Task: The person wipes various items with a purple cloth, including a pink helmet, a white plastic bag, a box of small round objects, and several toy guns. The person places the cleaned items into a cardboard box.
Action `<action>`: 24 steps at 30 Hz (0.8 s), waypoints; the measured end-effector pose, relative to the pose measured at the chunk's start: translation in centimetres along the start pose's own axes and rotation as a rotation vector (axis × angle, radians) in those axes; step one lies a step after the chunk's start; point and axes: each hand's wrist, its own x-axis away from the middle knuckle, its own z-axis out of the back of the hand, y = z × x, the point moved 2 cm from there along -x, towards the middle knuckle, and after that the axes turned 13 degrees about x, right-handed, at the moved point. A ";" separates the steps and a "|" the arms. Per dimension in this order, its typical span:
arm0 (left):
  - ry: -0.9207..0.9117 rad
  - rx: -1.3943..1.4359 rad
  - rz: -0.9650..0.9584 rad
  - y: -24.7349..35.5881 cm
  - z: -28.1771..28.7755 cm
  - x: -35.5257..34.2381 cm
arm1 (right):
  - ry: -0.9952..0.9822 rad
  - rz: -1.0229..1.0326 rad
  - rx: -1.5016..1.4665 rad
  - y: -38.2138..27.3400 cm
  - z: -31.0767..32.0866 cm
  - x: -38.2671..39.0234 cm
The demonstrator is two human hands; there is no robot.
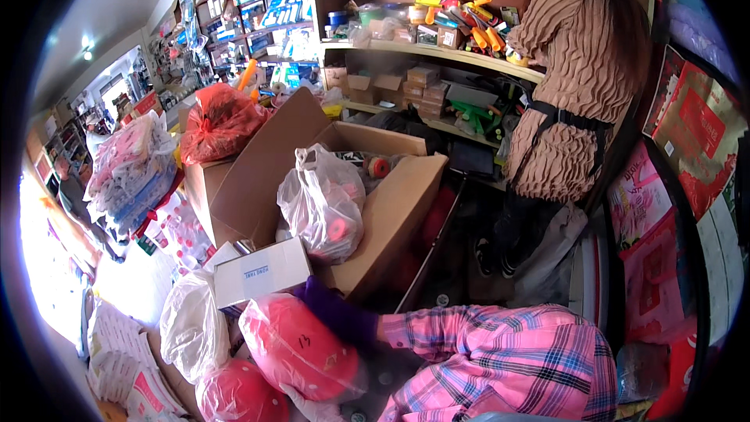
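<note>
My right hand, in a dark purple glove, reaches in from the lower right in a pink plaid sleeve. It touches or lies right against the lower right corner of a flat white cardboard box; its fingers are mostly hidden, so I cannot tell its grip. Just below the hand is a red helmet in clear plastic, with a second red helmet at its lower left. Behind the white box stands an open brown carton holding a white plastic bag of reddish items. My left hand is not in view.
At the far right a person in a tan ruffled top faces shelves of tools and small boxes. A red bag sits left of the carton. Folded textiles are piled further left. Packaged goods line the right side.
</note>
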 end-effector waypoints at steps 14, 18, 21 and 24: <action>0.016 -0.524 -0.002 -2.3 -13.3 8.5 | 0.111 0.126 0.215 -4.1 9.2 7.8; -0.396 -0.729 -0.196 -5.4 -10.0 5.4 | 0.124 0.253 0.355 -9.3 11.5 9.6; -0.571 -0.636 -0.037 -5.0 -16.4 5.9 | 0.171 0.332 0.451 -11.9 13.7 10.4; -0.740 -0.700 -0.046 -4.8 -21.3 5.5 | 0.304 0.385 0.590 -15.2 16.6 12.8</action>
